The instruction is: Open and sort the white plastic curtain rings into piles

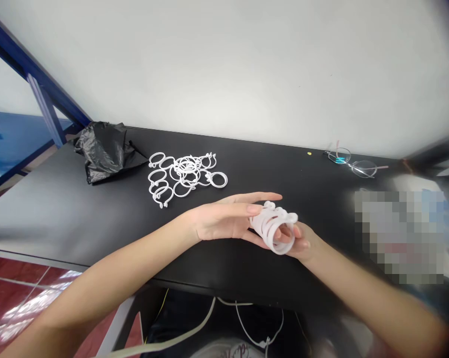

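Black plastic bag (105, 149) sits at the desk's (60, 214) far-left edge, with loose white rings (185, 174) just right of it and bare desk in front. The left hand (224, 221), grip open-fingered, touches a stack of white rings (274, 228) clasped in the right hand's (302, 243) grip near the front edge. Far right, eyeglasses (353, 163) lie by the wall (247, 74).

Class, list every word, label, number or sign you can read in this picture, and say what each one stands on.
No text reads clearly.
White item below the table: dark cursive marks, cut off and blurred, unreadable.
Stack of white rings in the right hand, loose rings, black bag, glasses: no print shows.
Pixelated patch at right: nothing legible.
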`<state>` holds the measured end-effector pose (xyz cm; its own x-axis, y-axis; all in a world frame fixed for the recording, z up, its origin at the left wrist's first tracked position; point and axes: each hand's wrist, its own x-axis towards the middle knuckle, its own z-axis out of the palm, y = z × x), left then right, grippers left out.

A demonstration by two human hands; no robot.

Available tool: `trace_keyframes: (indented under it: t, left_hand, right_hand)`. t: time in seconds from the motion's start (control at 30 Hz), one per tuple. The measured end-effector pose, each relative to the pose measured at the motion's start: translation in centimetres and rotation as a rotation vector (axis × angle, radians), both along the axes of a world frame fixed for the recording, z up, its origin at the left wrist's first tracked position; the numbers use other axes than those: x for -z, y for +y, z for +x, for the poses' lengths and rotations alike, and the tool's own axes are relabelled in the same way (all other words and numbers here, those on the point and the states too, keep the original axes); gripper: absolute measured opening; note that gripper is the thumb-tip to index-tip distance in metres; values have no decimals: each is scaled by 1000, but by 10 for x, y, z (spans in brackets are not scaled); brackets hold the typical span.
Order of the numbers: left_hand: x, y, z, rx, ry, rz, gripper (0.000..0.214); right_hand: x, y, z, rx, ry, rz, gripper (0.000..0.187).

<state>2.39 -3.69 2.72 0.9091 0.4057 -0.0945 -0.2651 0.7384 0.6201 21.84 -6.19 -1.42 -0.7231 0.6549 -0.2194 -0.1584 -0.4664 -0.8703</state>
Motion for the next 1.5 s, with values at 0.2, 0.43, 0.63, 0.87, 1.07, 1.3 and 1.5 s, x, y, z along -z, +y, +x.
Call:
trace_keyframes:
  t: [0.2, 0.43, 0.63, 0.87, 1.07, 1.3, 1.5]
  left_hand:
    - [3, 1, 5, -297, 252, 135, 43]
    - [6, 5, 0, -317, 363, 604, 58]
    - [7, -2, 0, -239, 536, 1079, 60]
    - [8, -3, -1, -216, 522, 1295, 55]
    - [6, -2, -4, -191, 593, 1423, 47]
    - [18, 3, 0, -235, 777, 1736, 16]
    - [27, 9, 2, -332, 771, 1838, 12]
  right_hand:
    - [-14, 3, 3, 119, 124, -45, 36]
    - [-22, 4, 5, 317, -4, -25, 26]
    - [-22, -5, -4, 357, -111, 68, 24]
    - [-25, -8, -7, 267, -106, 95, 16]
    - [-26, -7, -4, 270, -107, 74, 17]
    - [-24, -7, -6, 245, -187, 33, 16]
    - [-26, -7, -7, 141, -130, 53, 24]
